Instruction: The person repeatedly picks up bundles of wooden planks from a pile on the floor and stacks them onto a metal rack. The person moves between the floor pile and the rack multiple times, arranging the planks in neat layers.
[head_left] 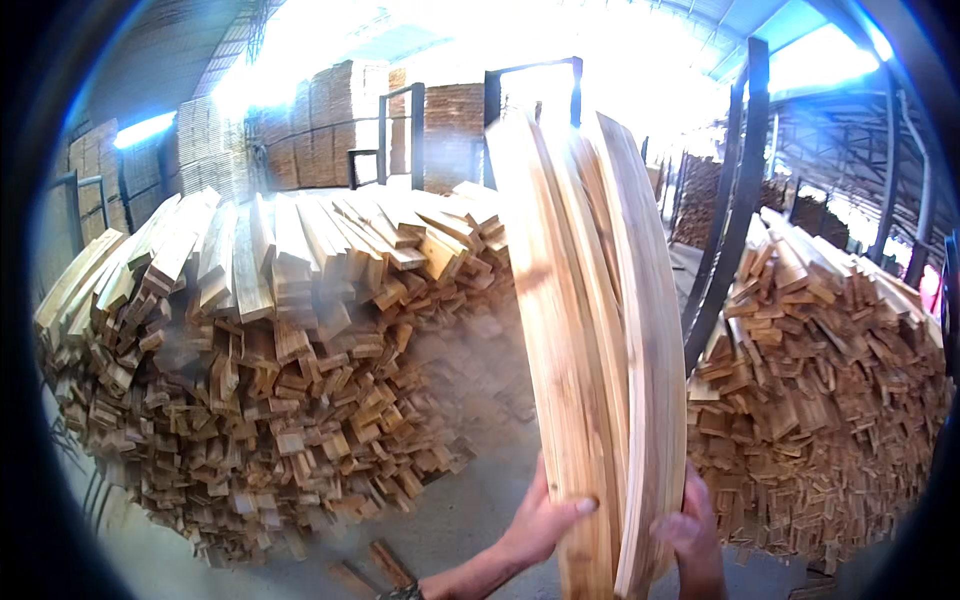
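Observation:
Several long wooden boards (pixel 572 340) stand nearly upright in front of me, held as one bundle between my two hands. My left hand (pixel 543 522) grips the bundle's left side low down, its thumb lying across the front of a board. On the right side, my right hand (pixel 690 522) is closed round the edge of the bundle, with the thumb toward the front. The fingers behind the boards are hidden. The upper ends of the boards fan slightly apart and reach up into the bright glare.
A large pile of loose boards (pixel 290 350) fills the left, its ends facing me. Another pile (pixel 800 400) rises at the right beside a dark metal post (pixel 735 200). Metal frames (pixel 402 130) and stacked timber (pixel 325 120) stand behind. Loose wood pieces (pixel 390 565) lie on the floor (pixel 450 520).

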